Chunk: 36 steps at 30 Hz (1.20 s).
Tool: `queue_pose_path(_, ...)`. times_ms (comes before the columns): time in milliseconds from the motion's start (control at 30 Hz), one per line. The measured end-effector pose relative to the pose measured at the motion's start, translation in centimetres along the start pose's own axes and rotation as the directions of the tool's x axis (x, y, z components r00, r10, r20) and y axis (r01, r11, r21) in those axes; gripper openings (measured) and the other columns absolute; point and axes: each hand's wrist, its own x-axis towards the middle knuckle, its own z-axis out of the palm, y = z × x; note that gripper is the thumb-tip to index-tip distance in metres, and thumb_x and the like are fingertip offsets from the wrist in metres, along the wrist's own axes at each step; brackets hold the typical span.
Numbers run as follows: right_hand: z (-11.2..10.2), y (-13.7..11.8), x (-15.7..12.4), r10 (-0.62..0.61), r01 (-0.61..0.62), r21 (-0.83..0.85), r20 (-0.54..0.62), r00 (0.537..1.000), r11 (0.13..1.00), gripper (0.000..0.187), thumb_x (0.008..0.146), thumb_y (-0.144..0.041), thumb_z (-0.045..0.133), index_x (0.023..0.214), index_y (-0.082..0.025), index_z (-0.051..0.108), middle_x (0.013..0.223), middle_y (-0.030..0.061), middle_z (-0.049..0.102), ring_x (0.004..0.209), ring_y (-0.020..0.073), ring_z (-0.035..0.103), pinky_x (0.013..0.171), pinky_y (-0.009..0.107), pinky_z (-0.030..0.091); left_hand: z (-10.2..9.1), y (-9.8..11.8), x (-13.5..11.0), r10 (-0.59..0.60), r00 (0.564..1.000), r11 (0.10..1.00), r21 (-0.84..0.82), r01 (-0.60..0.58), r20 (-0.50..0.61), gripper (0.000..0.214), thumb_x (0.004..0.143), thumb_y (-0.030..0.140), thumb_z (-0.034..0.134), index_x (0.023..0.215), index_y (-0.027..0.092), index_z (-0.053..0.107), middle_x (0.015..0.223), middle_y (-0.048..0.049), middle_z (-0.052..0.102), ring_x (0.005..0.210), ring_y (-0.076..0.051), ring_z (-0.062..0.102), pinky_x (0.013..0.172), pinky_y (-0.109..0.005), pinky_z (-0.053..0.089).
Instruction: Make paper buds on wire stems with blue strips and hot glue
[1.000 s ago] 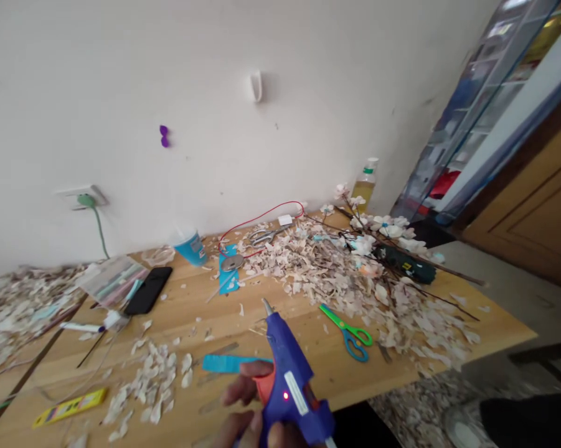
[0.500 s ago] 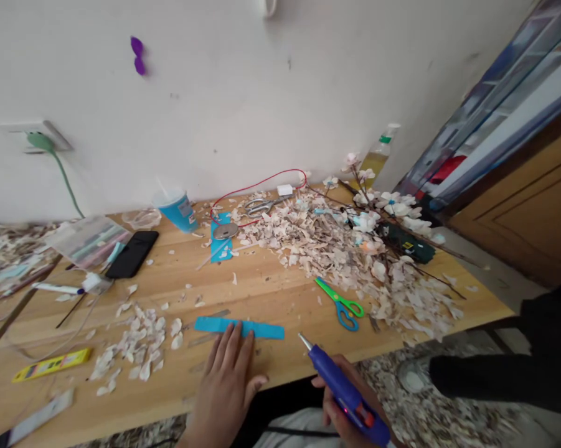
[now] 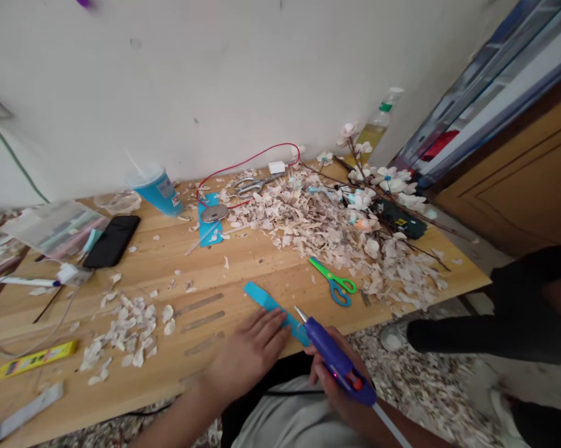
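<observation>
My right hand [image 3: 337, 373] is wrapped round a blue-purple glue gun [image 3: 329, 348] with a small red light and a glue stick out of its back end. Its metal tip points up and left, just above a bright blue strip [image 3: 260, 297]. The strip lies aslant near the table's front edge. Across its middle rest the fingers of my left hand [image 3: 256, 348], laid fairly flat, with the thumb mostly hidden. Beyond the gun lie green and blue scissors [image 3: 335, 283].
A heap of pale petal-like flakes [image 3: 308, 218] spreads across the back right, beside flowering branches [image 3: 387, 180] and a bottle [image 3: 378, 124]. A blue cup [image 3: 159, 190], a black phone [image 3: 112, 241] and a yellow box [image 3: 35, 359] stand or lie leftward. A person's dark-clothed leg [image 3: 452, 336] is at right.
My left hand has slid the blue strip rightward and turned it from nearly level to slanting, its right end close to the glue gun. The view has shifted slightly.
</observation>
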Motion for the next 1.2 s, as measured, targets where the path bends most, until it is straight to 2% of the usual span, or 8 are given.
queue_pose_path(200,-0.5,-0.6,-0.1,0.048,-0.030,0.186,-0.092,0.995,0.982,0.019,0.092,-0.041,0.057,0.105,-0.028,0.057,0.093,0.0023,0.067,0.051,0.0142,0.062,0.050,0.030,0.056,-1.8,-2.4,-0.3,-0.217,0.975,0.975,-0.064,0.214,-0.048,0.042,0.099,0.016,0.043,0.139,0.020,0.052,0.140,-0.0117,0.057,0.134,-0.026,0.048,0.107,-0.044,0.047)
queue_pose_path(333,-0.5,-0.2,-0.6,0.090,-0.077,0.211,-0.050,0.995,0.974,0.020,0.092,-0.041,0.057,0.106,-0.028,0.057,0.093,0.0024,0.068,0.053,0.0150,0.063,0.051,0.030,0.056,-1.7,-4.7,2.5,-0.123,0.989,0.981,-0.141,0.134,0.086,0.041,0.100,0.020,0.044,0.140,0.024,0.050,0.139,-0.0095,0.057,0.132,-0.024,0.047,0.109,-0.043,0.043)
queue_pose_path(667,-1.2,-0.8,-1.2,-0.009,0.018,0.156,-0.060,0.998,0.988,0.019,0.094,-0.038,0.056,0.109,-0.026,0.057,0.093,0.0030,0.068,0.055,0.0151,0.067,0.056,0.030,0.059,-2.8,-6.2,5.4,-0.117,0.933,0.895,-0.371,0.248,0.341,0.002,0.087,0.019,0.061,0.089,0.019,0.061,0.097,-0.0057,0.062,0.092,-0.020,0.058,0.081,-0.032,0.045)
queue_pose_path(733,-1.3,-1.0,-1.1,-0.047,0.055,0.143,-0.057,0.997,0.988,0.016,0.094,-0.037,0.056,0.107,-0.026,0.058,0.094,0.0027,0.068,0.054,0.0143,0.067,0.055,0.029,0.058,-3.7,-6.4,5.1,-0.375,0.889,0.728,-0.510,0.458,0.264,0.006,0.087,0.024,0.059,0.084,0.019,0.057,0.085,-0.0028,0.062,0.077,-0.017,0.058,0.070,-0.028,0.045)
queue_pose_path(800,-1.2,-1.2,-0.8,-0.054,0.070,0.156,-0.099,0.994,0.985,0.017,0.094,-0.038,0.056,0.106,-0.027,0.059,0.091,0.0019,0.068,0.051,0.0137,0.065,0.052,0.029,0.057,-3.9,-6.0,4.9,-0.658,0.702,0.361,-0.703,0.612,0.273,0.016,0.090,0.033,0.056,0.081,0.020,0.053,0.071,-0.0002,0.060,0.062,-0.015,0.056,0.060,-0.026,0.045)
queue_pose_path(867,-0.9,-1.7,-0.3,-0.019,0.042,0.164,-0.142,0.990,0.986,0.020,0.093,-0.042,0.055,0.104,-0.026,0.059,0.087,0.0023,0.070,0.050,0.0142,0.064,0.050,0.029,0.057,-3.5,-4.8,4.8,-0.747,0.498,-0.120,-0.826,0.551,0.441,0.019,0.091,0.034,0.055,0.080,0.019,0.052,0.068,-0.0011,0.061,0.057,-0.015,0.059,0.057,-0.026,0.049)
queue_pose_path(967,-0.6,-3.1,0.6,0.044,-0.028,0.127,-0.125,0.991,0.992,0.023,0.093,-0.047,0.055,0.101,-0.026,0.059,0.084,0.0031,0.070,0.052,0.0158,0.065,0.051,0.029,0.058,-2.5,-2.2,5.1,-0.642,0.385,-0.591,-0.748,0.302,0.663,0.009,0.092,0.021,0.055,0.085,0.015,0.055,0.078,-0.0072,0.068,0.067,-0.017,0.068,0.068,-0.029,0.057)
queue_pose_path(1200,-1.8,-4.9,4.0,0.151,-0.148,0.037,-0.092,0.984,0.988,0.030,0.089,-0.052,0.060,0.097,-0.023,0.063,0.064,-0.0015,0.065,0.054,0.0180,0.066,0.054,0.029,0.057,-1.0,2.4,5.0,-0.621,0.401,-0.679,-0.718,0.154,0.674,0.016,0.094,0.020,0.055,0.106,0.011,0.060,0.113,-0.0174,0.070,0.107,-0.023,0.069,0.100,-0.035,0.053)
